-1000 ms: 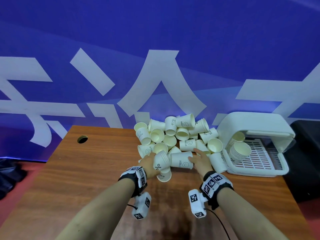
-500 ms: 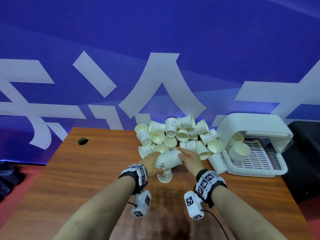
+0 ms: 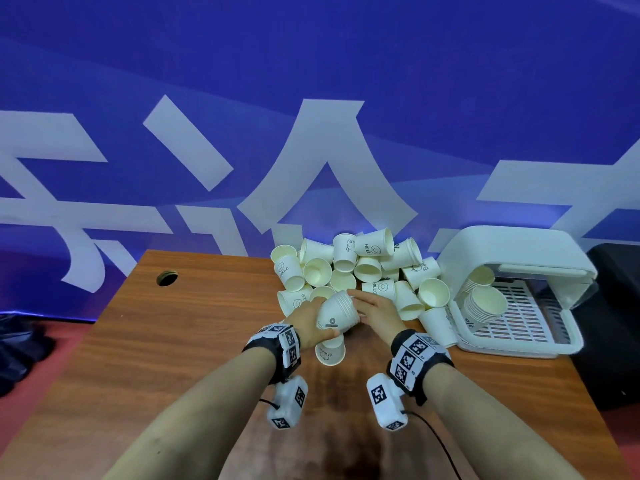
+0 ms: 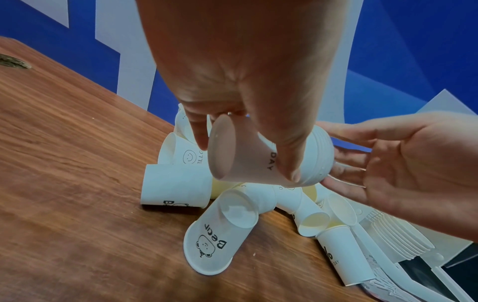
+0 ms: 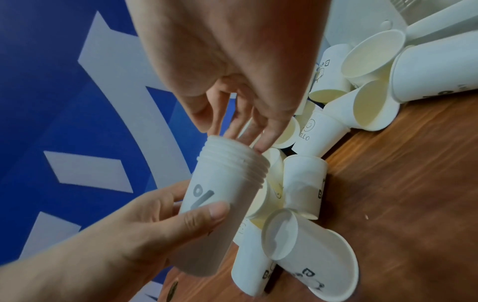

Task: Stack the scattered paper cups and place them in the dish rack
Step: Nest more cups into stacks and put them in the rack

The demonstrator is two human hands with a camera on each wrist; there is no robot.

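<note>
My left hand grips a stack of several nested white paper cups, held on its side just above the table with the rims pointing right. My right hand holds nothing, and its straight fingers touch the stack's rim end. In the left wrist view the thumb and fingers wrap the stack. A pile of loose cups lies right behind both hands. One bear-print cup lies below the stack. The white dish rack at the right holds two cup stacks.
The wooden table has a round cable hole at its far left. A blue printed wall rises straight behind the pile. A black object stands to the right of the rack. Several loose cups lean against the rack's left side.
The right hand brought a single cup from the pile to the stack in the left hand and slid it in. Its fingers now rest straight at the rims.
</note>
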